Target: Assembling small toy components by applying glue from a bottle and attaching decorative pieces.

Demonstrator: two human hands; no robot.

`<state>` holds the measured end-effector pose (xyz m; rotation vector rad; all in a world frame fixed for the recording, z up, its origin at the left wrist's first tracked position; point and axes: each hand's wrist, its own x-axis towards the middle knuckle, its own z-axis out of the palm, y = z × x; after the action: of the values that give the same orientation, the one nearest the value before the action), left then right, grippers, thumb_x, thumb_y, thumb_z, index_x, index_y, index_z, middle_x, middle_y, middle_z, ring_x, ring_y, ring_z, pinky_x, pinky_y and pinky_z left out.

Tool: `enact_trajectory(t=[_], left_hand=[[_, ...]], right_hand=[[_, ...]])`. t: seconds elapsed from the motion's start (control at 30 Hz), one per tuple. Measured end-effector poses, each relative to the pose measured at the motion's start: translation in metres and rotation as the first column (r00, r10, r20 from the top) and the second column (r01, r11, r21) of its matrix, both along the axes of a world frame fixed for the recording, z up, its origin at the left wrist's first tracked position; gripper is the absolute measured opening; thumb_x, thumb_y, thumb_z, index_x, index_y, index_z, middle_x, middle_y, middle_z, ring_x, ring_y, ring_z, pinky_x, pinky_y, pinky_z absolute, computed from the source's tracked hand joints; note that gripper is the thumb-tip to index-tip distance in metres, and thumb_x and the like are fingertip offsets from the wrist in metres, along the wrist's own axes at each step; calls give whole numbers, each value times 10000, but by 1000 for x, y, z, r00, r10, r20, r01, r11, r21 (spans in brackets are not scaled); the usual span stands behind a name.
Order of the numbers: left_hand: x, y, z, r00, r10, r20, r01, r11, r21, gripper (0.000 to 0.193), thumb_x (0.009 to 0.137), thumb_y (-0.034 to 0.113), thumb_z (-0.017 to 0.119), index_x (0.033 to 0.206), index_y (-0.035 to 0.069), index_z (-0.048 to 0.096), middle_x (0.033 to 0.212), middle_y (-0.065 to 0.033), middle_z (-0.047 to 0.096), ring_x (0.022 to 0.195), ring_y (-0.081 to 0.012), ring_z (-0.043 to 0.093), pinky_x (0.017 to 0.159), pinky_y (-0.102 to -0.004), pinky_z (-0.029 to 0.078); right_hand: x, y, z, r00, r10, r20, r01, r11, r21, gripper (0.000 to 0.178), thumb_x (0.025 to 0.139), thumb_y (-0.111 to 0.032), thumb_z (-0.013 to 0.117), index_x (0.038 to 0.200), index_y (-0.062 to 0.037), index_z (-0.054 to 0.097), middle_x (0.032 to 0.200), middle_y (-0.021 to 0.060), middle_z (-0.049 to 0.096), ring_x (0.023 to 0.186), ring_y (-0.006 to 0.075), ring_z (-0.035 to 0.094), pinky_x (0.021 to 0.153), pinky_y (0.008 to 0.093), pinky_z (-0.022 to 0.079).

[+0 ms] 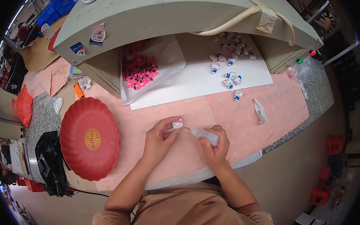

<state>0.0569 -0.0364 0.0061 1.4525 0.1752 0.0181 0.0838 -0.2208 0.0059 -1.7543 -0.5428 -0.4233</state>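
Between the fingertips of my left hand (pixel 162 135) is a small white figurine head (pixel 177 123) with a pink patch. My right hand (pixel 218 147) is wrapped round a translucent white squeeze bottle (pixel 205 136), its thin nozzle pointing left at the figurine head and close to it; I cannot tell whether they touch. Both hands are above the pink table covering (pixel 159 111). Farther back, several small white and blue figurine pieces (pixel 230 79) lie on a white sheet (pixel 164 93) under the grey hood. Many small pink and black pieces (pixel 140 72) are heaped on a clear plastic bag (pixel 173 56).
A red scalloped tray (pixel 108 149) stands at the left, with an orange-handled cutter (pixel 78 90) behind it and a black bag (pixel 49 162) beside it. The grey hood (pixel 153 16) arches over the back. A crumpled white tissue (pixel 259 112) lies at the right.
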Motion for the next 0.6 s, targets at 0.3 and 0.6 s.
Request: enact_trajectory(t=[0.3, 0.6], left_hand=[[1, -4, 4, 999, 37, -12, -38, 998, -41, 338, 876, -62, 610, 1208, -18, 561, 1126, -71, 624, 1044, -126, 603, 865, -233, 506], [-4, 5, 5, 1000, 11, -24, -13, 995, -104, 368, 859, -75, 615, 1214, -1, 556, 1128, -74, 613, 1064, -145, 606, 875, -244, 529]], right_hand=[[-1, -2, 4, 997, -56, -61, 56, 998, -7, 254, 783, -78, 752, 948, -14, 569, 811, 114, 603, 668, 232, 579, 598, 312, 465], [3, 3, 1, 899, 105, -425, 42, 946, 322, 227, 845, -58, 684, 984, -32, 506, 893, 48, 592, 788, 93, 555, 702, 260, 471]])
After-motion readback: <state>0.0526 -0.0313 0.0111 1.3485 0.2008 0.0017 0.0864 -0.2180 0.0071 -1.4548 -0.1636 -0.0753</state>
